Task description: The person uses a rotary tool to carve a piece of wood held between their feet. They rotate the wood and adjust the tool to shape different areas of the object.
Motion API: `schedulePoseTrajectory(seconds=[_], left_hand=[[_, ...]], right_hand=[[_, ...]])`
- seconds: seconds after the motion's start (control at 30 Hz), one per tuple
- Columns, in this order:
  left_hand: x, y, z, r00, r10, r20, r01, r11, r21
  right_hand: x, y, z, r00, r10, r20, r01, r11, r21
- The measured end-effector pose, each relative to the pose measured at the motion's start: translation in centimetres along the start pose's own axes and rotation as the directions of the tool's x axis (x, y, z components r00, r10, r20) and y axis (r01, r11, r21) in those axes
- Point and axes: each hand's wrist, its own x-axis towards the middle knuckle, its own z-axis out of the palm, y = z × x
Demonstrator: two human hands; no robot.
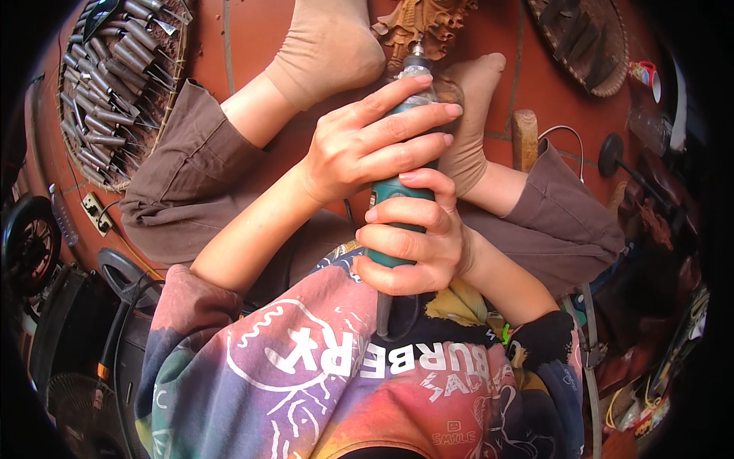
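Both my hands are wrapped round a green die grinder [399,189], which stands lengthwise in front of my body. My left hand [375,141] grips its front part, fingers across the top. My right hand [417,241] holds the rear body, close to the black cord [391,315]. The metal collet [418,49] points away from me and meets the edge of a brown carved wooden piece [428,21]. That carving lies between my socked feet, its far part cut off by the frame. I cannot tell whether the bit touches the wood.
A woven tray [181,76] of several chisels lies at far left, another round tray [621,73] at far right. A wooden mallet-like block [525,130] is beside my right foot. A power socket [97,213] and a fan [76,398] are at left. Red tiles [252,30] form the floor.
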Motion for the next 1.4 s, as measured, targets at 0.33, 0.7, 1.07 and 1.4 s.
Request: schedulePoseTrajectory(seconds=[0.33, 0.7, 1.07, 1.4], left_hand=[[-0.4, 0.0, -0.5, 1.000, 0.000, 0.001, 0.000, 1.000, 0.022], [0.2, -0.8, -0.9, 0.998, 0.059, -0.009, -0.059, 0.997, 0.046], [1.9, -3.4, -1.5, 0.997, 0.072, 0.004, -0.072, 0.996, -0.047], [1.9, -4.5, -1.4, 0.997, 0.079, -0.019, -0.081, 0.992, -0.099]], right_hand=[[-0.1, 0.3, 0.5, 0.999, -0.039, 0.004, 0.039, 0.999, 0.000], [0.5, 0.0, 0.7, 1.000, -0.031, 0.001, 0.031, 0.998, -0.049], [2.6, 0.8, 2.2, 0.995, 0.026, -0.098, -0.034, 0.996, -0.081], [3.0, 1.4, 2.8, 0.997, 0.023, -0.074, -0.030, 0.994, -0.103]])
